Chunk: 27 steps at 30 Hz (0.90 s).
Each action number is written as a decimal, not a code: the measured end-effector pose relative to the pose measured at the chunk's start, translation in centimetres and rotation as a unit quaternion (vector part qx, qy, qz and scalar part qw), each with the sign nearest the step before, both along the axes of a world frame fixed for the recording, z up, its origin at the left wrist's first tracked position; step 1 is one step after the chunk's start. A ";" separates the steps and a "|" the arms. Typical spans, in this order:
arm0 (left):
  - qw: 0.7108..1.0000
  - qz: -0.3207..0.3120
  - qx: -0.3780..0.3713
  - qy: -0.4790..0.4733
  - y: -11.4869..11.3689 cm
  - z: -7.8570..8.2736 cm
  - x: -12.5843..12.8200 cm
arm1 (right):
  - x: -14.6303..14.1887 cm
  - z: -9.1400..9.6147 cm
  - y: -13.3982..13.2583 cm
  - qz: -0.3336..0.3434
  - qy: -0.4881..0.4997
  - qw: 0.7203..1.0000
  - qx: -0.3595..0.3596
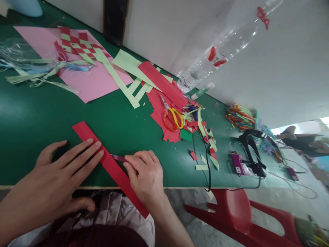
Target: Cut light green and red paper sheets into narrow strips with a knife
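Observation:
A long red paper strip (84,133) lies slantwise on the green table (31,120), its near end hanging past the front edge. My left hand (51,178) lies flat with fingers stretched out, fingertips pressing on the strip near its far end. My right hand (145,175) is closed in a pinch on a small purple pen-like tool (118,158), whose tip rests on the strip just right of my left fingertips.
Orange and yellow scissors (172,118) lie on red paper scraps (164,99). A pink sheet (95,80) carries a red and green woven piece (77,44). A clear plastic bottle (218,51), coloured sticks (239,116), cables and a red chair (239,212) are at the right.

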<state>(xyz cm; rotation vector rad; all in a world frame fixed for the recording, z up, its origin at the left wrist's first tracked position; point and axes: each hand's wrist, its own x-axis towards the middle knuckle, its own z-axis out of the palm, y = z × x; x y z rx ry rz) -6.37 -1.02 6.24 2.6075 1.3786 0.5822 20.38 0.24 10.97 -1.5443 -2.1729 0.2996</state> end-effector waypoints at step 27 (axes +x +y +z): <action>1.000 -0.023 0.015 0.012 0.0 -0.1 -0.4 | 0.2 0.1 -0.7 0.007 0.019 1.000 -0.005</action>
